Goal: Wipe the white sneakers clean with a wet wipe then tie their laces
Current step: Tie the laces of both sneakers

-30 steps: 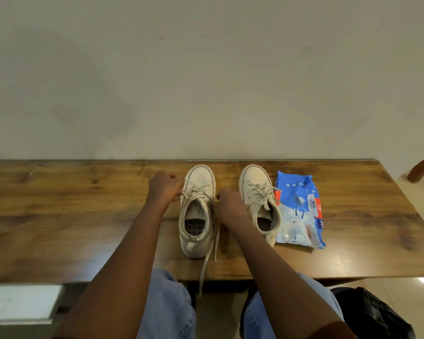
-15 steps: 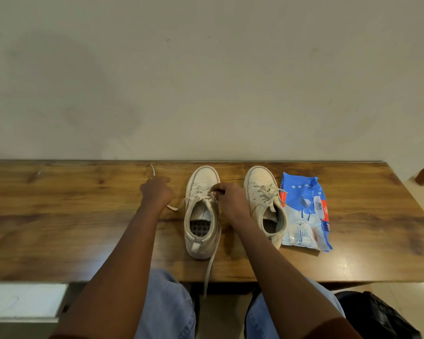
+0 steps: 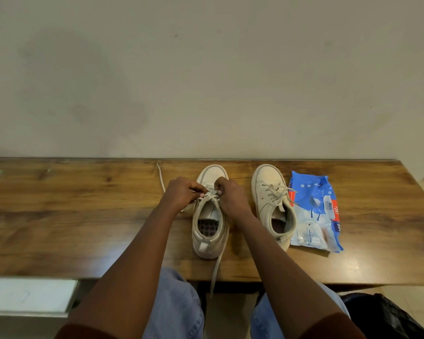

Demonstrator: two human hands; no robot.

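Both hands meet over lacing of left sneaker [image 3: 207, 227]. Left hand [image 3: 181, 194] and right hand [image 3: 230, 198] have fingers curled, each pinching lace [image 3: 212, 193] above tongue. One lace end runs past left sneaker's heel and hangs over near edge of wooden surface [image 3: 71, 216]. Other end lies left of left sneaker, beyond left hand. Right sneaker [image 3: 272, 204] stands just right of left sneaker, lace ends splayed. Blue wet wipes pack [image 3: 315, 209] lies farther right of left sneaker, just beside right sneaker.

Wooden table [image 3: 71, 216] against beige wall [image 3: 206, 81]; black bag [image 3: 387, 316] lower right.
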